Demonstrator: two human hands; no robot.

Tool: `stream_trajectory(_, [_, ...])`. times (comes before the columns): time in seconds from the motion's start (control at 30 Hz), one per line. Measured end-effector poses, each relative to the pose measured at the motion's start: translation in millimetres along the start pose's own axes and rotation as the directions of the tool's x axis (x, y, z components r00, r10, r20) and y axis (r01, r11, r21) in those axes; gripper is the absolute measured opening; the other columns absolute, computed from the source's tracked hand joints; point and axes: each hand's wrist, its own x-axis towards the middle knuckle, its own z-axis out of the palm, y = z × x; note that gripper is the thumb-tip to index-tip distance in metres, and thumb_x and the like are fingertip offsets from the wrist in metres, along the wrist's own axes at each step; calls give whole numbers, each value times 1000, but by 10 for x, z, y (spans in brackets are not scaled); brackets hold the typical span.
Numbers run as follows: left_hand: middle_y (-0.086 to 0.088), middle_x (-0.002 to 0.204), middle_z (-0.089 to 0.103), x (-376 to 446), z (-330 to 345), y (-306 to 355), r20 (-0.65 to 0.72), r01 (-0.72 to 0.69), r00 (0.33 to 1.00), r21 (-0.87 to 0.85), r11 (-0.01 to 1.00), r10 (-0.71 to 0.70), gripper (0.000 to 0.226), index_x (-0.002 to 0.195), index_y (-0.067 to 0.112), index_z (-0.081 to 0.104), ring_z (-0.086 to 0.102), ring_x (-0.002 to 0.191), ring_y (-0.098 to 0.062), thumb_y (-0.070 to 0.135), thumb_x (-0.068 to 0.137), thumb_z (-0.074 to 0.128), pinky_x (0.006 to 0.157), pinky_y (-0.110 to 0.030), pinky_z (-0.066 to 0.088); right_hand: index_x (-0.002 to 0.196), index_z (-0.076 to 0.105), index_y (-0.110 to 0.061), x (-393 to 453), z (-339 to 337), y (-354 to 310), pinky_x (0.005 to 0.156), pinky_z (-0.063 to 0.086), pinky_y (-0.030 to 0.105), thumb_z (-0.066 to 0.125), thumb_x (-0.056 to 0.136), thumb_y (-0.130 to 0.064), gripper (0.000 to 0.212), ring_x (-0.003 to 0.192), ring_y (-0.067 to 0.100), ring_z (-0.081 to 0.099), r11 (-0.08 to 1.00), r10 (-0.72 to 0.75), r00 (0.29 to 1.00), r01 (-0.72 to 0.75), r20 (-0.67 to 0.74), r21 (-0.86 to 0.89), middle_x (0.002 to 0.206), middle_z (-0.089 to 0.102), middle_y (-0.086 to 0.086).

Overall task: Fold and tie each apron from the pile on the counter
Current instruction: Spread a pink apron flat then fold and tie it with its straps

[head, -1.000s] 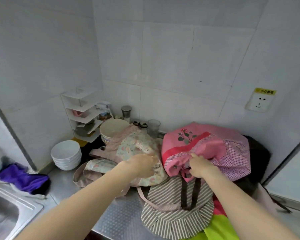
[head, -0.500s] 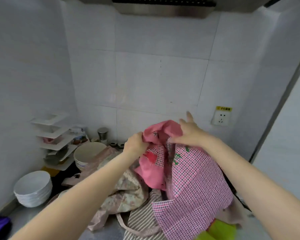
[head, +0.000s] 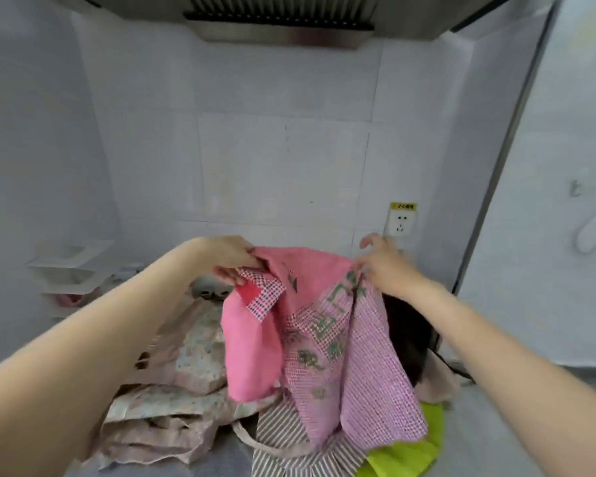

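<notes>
Pink apron point(head: 310, 339) hangs lengthwise below both grips | left hand point(head: 227, 258) pinches top edge | right hand point(head: 384, 266) likewise, pinky loose

White tiled walls point(head: 248, 160), steel hood point(head: 283, 25) overhead

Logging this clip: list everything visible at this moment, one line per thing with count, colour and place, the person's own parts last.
Pink checked fabric apron: 1, pink, held up mid-frame.
Floral beige apron: 1, beige, counter left.
Striped brown-white apron: 1, bottom centre.
Lime green cloth: 1, bottom right.
Dark cloth: 1, black, behind the pink apron.
White tiered corner shelf: 1, left wall.
White wall socket: 1, back wall.
Steel range hood: 1, top.
Left hand: pinches the apron's top left.
Right hand: grips its top right.
</notes>
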Motion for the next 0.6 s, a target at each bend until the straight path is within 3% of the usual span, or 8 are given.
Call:
stream_trajectory(0.07, [-1,58,45,-102,-172,95,-110,-37,993,-53,998,31,11,89,15,56,43,30,-2,20,95,48,35,-11,34,106,65,-10,121,-750,-109,98,28,38,50,89,-8,23,126,32,30,983,182,885,-172,-428,61,139,34,11])
stream_trajectory(0.13, [-1,55,38,-194,-338,212,-168,-104,984,-246,964,63,23,74,14,51,37,34,-5,19,96,48,37,-13,33,125,52,-6,-25,-1250,-427,108,21,43,50,91,-19,37,135,34,21,972,219,776,-223,-592,68,147,23,16])
stream_trajectory(0.23, [-4,81,51,-423,-444,446,-72,-188,982,-482,856,175,14,85,14,57,48,66,-10,16,96,47,66,-22,43,144,26,-5,-433,-1088,-909,115,5,47,54,82,-59,87,142,32,8,975,-37,949,-33,-313,-218,154,7,15])
stream_trajectory(0.33, [-1,89,69,-790,-404,607,94,-219,942,-556,802,322,16,97,10,58,65,78,-10,12,96,42,75,-21,54,144,20,-7,-709,-594,-970,108,26,44,68,72,-56,100,131,33,33,963,157,971,-191,-182,-189,145,24,17])
stream_trajectory(0.4, [1,87,73,-955,-355,659,196,-215,919,-478,852,341,18,97,10,60,68,77,-8,14,94,42,74,-19,56,124,48,-8,-729,-527,-936,92,41,39,67,80,-29,52,115,31,52,974,227,954,-224,-196,38,125,52,14])
stream_trajectory(0.47, [-5,103,70,-1028,-339,605,280,-177,922,-306,935,267,20,106,8,60,65,92,-15,16,95,45,86,-24,52,86,63,-10,-706,-575,-910,74,47,33,57,83,-9,8,89,25,64,991,32,999,-33,8,132,91,67,10])
stream_trajectory(0.53, [-10,103,62,-989,-349,515,188,-126,976,69,990,111,20,110,8,57,57,90,-20,18,96,47,82,-25,49,63,56,-9,-701,-845,-821,62,44,28,53,81,-3,19,69,17,57,996,-59,924,30,378,83,68,62,8])
stream_trajectory(0.6, [-11,103,59,-911,-389,429,-159,-36,981,417,908,112,29,119,3,55,57,91,-24,15,93,51,79,-27,48,68,61,0,-562,-1293,-654,63,44,30,50,82,3,18,77,22,59,996,69,972,-82,226,46,73,63,21])
